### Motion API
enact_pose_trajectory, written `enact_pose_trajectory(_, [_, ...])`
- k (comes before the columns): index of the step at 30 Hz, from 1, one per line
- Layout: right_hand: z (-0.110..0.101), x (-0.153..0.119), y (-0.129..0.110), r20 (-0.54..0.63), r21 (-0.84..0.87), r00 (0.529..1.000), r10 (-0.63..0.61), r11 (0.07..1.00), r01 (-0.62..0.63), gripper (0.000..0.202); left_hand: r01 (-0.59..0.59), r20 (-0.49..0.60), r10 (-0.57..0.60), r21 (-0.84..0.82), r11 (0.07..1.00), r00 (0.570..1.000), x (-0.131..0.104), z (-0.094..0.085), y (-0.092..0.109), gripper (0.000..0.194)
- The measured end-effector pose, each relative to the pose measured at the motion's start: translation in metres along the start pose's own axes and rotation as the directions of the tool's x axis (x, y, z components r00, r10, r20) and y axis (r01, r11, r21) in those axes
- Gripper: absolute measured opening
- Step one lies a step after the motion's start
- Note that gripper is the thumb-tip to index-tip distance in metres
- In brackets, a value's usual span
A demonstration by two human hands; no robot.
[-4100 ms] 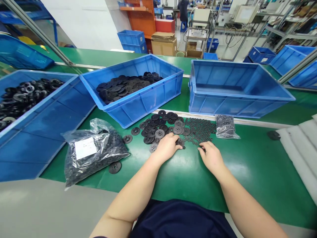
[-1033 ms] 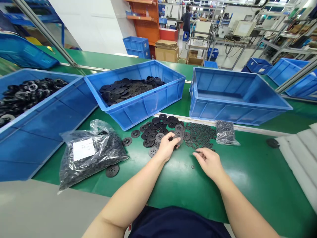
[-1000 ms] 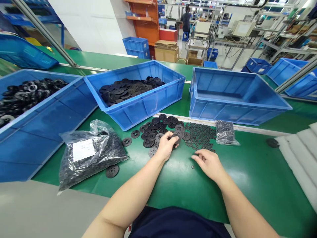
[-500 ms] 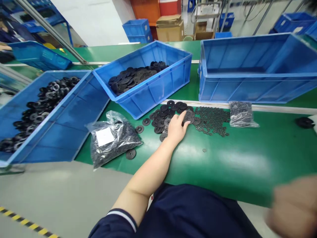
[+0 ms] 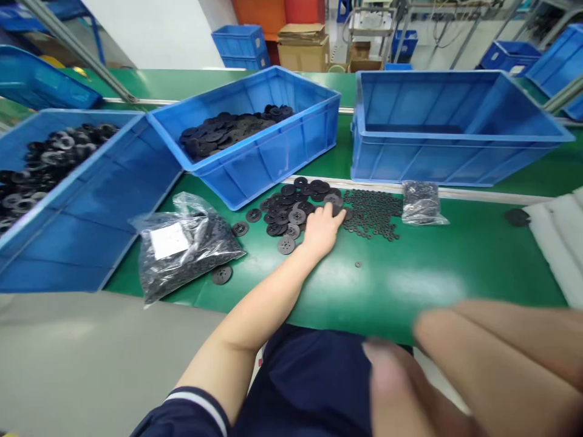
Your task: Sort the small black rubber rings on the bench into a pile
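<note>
My left hand [image 5: 322, 230] reaches to the right edge of a loose pile of flat black discs [image 5: 283, 212] with holes in them. Its fingers curl down around a black disc [image 5: 336, 210], which they partly hide. Just right of that hand lies a spread of small dark rings [image 5: 374, 209]. Large and blurred at the lower right, my right hand [image 5: 483, 364] is close to the camera. Its thumb and fingers are apart, and I see nothing between them. One small ring [image 5: 358, 264] lies alone on the green tabletop [image 5: 319, 297].
A blue bin [image 5: 282, 161] of black discs stands behind the pile; another bin [image 5: 86, 200] at left holds black and grey rings. A third blue bin [image 5: 437, 158] is back right. A filled plastic bag [image 5: 191, 249], a smaller bag [image 5: 421, 203] and white foam [image 5: 558, 237] also lie here.
My right hand has come up and inward, filling more of the lower right. The view has shifted to the right. My left hand stays at the discs, its fingers more curled.
</note>
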State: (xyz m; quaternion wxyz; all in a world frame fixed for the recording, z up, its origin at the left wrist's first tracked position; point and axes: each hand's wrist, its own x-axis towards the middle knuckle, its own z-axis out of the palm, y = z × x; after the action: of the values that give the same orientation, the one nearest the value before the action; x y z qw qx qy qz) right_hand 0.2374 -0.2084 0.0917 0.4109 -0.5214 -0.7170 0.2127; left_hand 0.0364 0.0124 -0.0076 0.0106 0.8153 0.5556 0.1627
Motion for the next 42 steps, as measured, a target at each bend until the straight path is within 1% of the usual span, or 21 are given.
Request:
enact_pose_trajectory(2, [-0.004, 0.039, 0.008, 0.000, -0.081, 0.998, -0.057, 0.995, 0.057, 0.028, 0.018, 0.023, -0.019, 0.061, 0.998, 1.000, 0.000, -0.003, 0.001, 0.047])
enact_pose_trajectory(3, [-0.007, 0.061, 0.013, 0.032, -0.129, 0.996, -0.085, 0.988, 0.089, 0.028, 0.030, 0.036, -0.034, 0.090, 0.995, 0.999, -0.001, -0.005, 0.000, 0.047])
enact_pose_trajectory(5, [-0.012, 0.103, 0.026, 0.163, -0.241, 0.979, -0.120, 0.958, 0.158, 0.027, 0.038, 0.058, -0.046, 0.126, 0.991, 0.997, -0.002, -0.009, -0.003, 0.044])
enact_pose_trajectory(7, [-0.006, 0.130, 0.042, 0.350, -0.350, 0.935, -0.061, 0.917, 0.191, 0.019, 0.020, 0.059, -0.028, 0.125, 0.992, 0.998, -0.003, -0.012, -0.010, 0.041])
enact_pose_trajectory(9, [0.012, 0.135, 0.059, 0.514, -0.396, 0.856, 0.054, 0.900, 0.181, 0.019, 0.007, 0.032, -0.010, 0.090, 0.996, 0.999, -0.003, -0.015, -0.020, 0.038])
enact_pose_trajectory(11, [0.034, 0.126, 0.074, 0.607, -0.386, 0.786, 0.119, 0.909, 0.160, 0.022, 0.005, -0.002, -0.005, 0.024, 1.000, 1.000, -0.002, -0.018, -0.031, 0.033])
enact_pose_trajectory(13, [0.052, 0.113, 0.084, 0.610, -0.365, 0.782, 0.130, 0.922, 0.131, 0.019, 0.016, -0.046, -0.018, -0.058, 0.998, 0.999, -0.001, -0.024, -0.040, 0.026])
enact_pose_trajectory(15, [0.063, 0.104, 0.090, 0.577, -0.352, 0.808, 0.119, 0.929, 0.114, 0.014, 0.039, -0.120, -0.060, -0.170, 0.985, 0.991, 0.000, -0.031, -0.045, 0.020])
enact_pose_trajectory(17, [0.068, 0.101, 0.093, 0.545, -0.362, 0.830, 0.122, 0.927, 0.101, 0.009, 0.109, -0.201, -0.184, -0.336, 0.936, 0.962, 0.000, -0.038, -0.045, 0.015])
enact_pose_trajectory(19, [0.069, 0.103, 0.095, 0.520, -0.394, 0.843, 0.137, 0.914, 0.094, 0.008, 0.217, -0.185, -0.378, -0.565, 0.796, 0.907, -0.002, -0.042, -0.037, 0.009])
enact_pose_trajectory(20, [0.070, 0.103, 0.095, 0.511, -0.413, 0.848, 0.141, 0.906, 0.098, 0.007, 0.271, -0.112, -0.470, -0.691, 0.670, 0.875, -0.003, -0.043, -0.032, 0.011])
enact_pose_trajectory(22, [0.072, 0.104, 0.096, 0.493, -0.442, 0.860, 0.136, 0.890, 0.112, 0.007, 0.342, 0.114, -0.553, -0.881, 0.328, 0.825, -0.007, -0.041, -0.017, 0.022])
enact_pose_trajectory(24, [0.073, 0.105, 0.097, 0.462, -0.460, 0.876, 0.136, 0.881, 0.106, 0.005, 0.361, 0.313, -0.500, -0.933, 0.000, 0.808, -0.011, -0.037, -0.002, 0.035])
enact_pose_trajectory(25, [0.073, 0.105, 0.099, 0.443, -0.467, 0.885, 0.144, 0.879, 0.091, 0.004, 0.364, 0.375, -0.459, -0.924, -0.116, 0.806, -0.013, -0.035, 0.005, 0.040])
enact_pose_trajectory(27, [0.073, 0.106, 0.103, 0.405, -0.484, 0.898, 0.173, 0.874, 0.050, 0.002, 0.381, 0.456, -0.388, -0.888, -0.259, 0.801, -0.015, -0.031, 0.017, 0.045])
enact_pose_trajectory(30, [0.070, 0.108, 0.113, 0.355, -0.507, 0.912, 0.204, 0.862, 0.004, 0.001, 0.401, 0.521, -0.326, -0.838, -0.371, 0.789, -0.015, -0.026, 0.025, 0.049])
enact_pose_trajectory(33, [0.068, 0.109, 0.121, 0.305, -0.464, 0.940, 0.155, 0.886, 0.004, 0.005, 0.402, 0.533, -0.284, -0.819, -0.409, 0.797, -0.016, -0.021, 0.027, 0.052])
enact_pose_trajectory(35, [0.067, 0.109, 0.122, 0.244, -0.346, 0.969, 0.037, 0.937, 0.052, 0.005, 0.405, 0.513, -0.273, -0.838, -0.366, 0.814, -0.018, -0.019, 0.028, 0.052])
enact_pose_trajectory(38, [0.069, 0.109, 0.116, 0.093, -0.123, 0.982, -0.162, 0.977, 0.173, 0.011, 0.397, 0.440, -0.289, -0.897, -0.196, 0.850, -0.026, -0.017, 0.032, 0.046])
enact_pose_trajectory(40, [0.073, 0.111, 0.111, 0.037, -0.053, 0.975, -0.218, 0.974, 0.220, 0.015, 0.391, 0.394, -0.290, -0.918, -0.072, 0.872, -0.030, -0.016, 0.033, 0.041])
enact_pose_trajectory(42, [0.079, 0.113, 0.109, 0.032, -0.047, 0.973, -0.230, 0.972, 0.232, 0.017, 0.392, 0.372, -0.274, -0.920, 0.020, 0.887, -0.033, -0.016, 0.031, 0.037])
